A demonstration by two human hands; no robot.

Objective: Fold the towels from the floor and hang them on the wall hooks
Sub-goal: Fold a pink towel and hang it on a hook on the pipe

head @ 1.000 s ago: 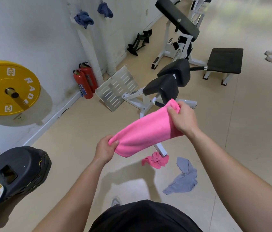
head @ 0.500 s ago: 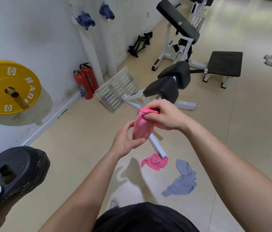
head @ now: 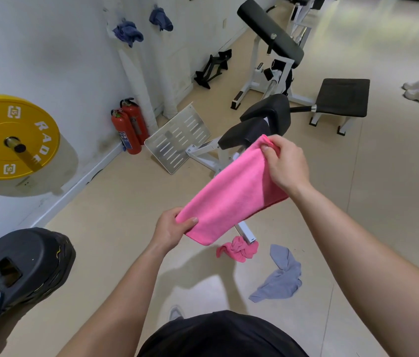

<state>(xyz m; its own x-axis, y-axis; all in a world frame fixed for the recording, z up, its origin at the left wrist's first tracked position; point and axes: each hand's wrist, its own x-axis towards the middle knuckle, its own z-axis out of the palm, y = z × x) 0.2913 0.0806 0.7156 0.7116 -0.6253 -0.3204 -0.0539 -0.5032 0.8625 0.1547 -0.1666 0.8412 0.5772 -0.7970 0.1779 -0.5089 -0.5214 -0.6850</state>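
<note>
Your left hand [head: 172, 229] pinches the near end of the pink towel [head: 231, 197], thumb on top and fingers curled under, while your right hand [head: 284, 163] grips the far end, fingers closed over a bunched corner. Between them the towel is stretched into a flat, doubled band in the air above the floor, most likely to keep the layers lined up and the edges even before you make another fold. Just below and beyond it, a crumpled pink towel [head: 238, 249] lies on the beige floor [head: 115, 202] beside the foot of a white machine frame [head: 211, 155], and a grey towel [head: 279, 276] is sprawled near it to the right, so two more seem left to pick up. At your left sits a black weight plate [head: 23, 264], with a yellow plate [head: 10, 136] mounted higher on the white wall [head: 48, 60]. Further along that wall stand two red fire extinguishers [head: 128, 130] and a slotted metal footplate [head: 177, 137]. Up on the wall hooks, two blue towels [head: 141, 28] already hang. Padded benches [head: 342, 96] fill the smooth, open floor beyond.
</note>
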